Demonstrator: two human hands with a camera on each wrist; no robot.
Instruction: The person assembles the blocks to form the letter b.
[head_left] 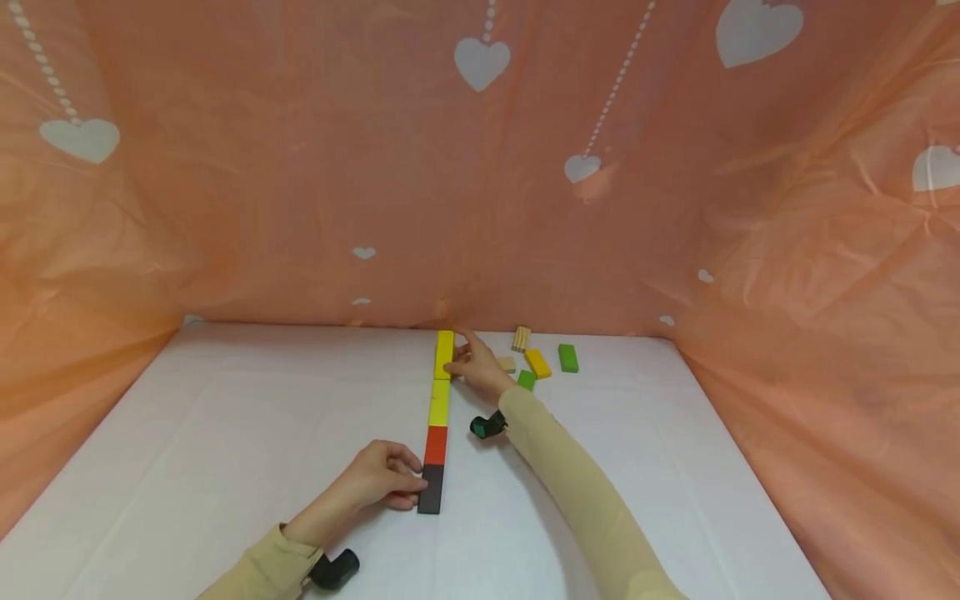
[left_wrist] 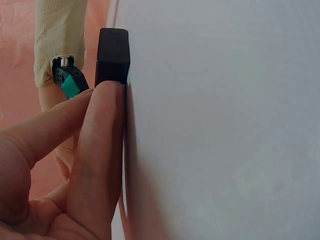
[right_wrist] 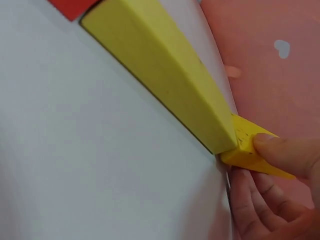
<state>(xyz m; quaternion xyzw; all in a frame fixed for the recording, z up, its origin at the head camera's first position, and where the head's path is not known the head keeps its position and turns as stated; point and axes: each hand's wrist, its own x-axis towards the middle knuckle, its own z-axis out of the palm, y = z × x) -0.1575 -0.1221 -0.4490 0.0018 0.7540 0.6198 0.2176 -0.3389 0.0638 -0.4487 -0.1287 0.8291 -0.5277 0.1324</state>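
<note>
A line of blocks runs away from me on the white table: a black block (head_left: 430, 489), a red block (head_left: 436, 446), a yellow block (head_left: 439, 403) and, farthest off, a second yellow block (head_left: 445, 350). My right hand (head_left: 480, 367) holds that far yellow block, thumb on one face and fingers along another in the right wrist view. Its end meets the nearer yellow block (right_wrist: 165, 75). At the near end, my left hand (head_left: 386, 475) touches the left side of the black block (left_wrist: 113, 52) with thumb and fingertips; in the left wrist view these fingertips sit against it.
Loose blocks lie right of my right hand: a green block (head_left: 568, 358), an orange-yellow block (head_left: 537, 363), a striped wooden block (head_left: 522, 338), another green block (head_left: 527, 380) and a pale block (head_left: 507, 364). An orange sheet (head_left: 337, 167) with hearts stands behind the table.
</note>
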